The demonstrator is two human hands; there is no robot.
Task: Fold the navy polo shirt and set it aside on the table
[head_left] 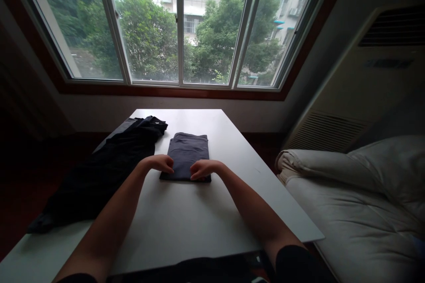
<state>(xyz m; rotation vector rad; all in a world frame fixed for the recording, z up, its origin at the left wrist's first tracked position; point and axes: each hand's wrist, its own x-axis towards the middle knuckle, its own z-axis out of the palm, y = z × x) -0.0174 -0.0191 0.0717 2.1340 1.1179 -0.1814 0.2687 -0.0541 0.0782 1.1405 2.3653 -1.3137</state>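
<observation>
A dark grey garment (pixel 188 147) lies folded into a flat rectangle on the white table (pixel 186 225), in the middle of the head view. My left hand (pixel 162 163) is closed over its left side by the near edge, fingers curled down onto the cloth. On the opposite side, my right hand (pixel 201 169) is closed with its fingertips on the near right part of the garment. Both wrists are bent, and the fingertips are partly hidden. To the left of my left arm, a dark garment (pixel 119 159) lies loosely spread along the table's side.
A wide window (pixel 179 31) stands beyond the table's far end. To the right are a pale padded sofa (pixel 338 203) and a cream air-conditioning unit (pixel 375 79). A black object (pixel 199 269) is at the near edge, below my arms.
</observation>
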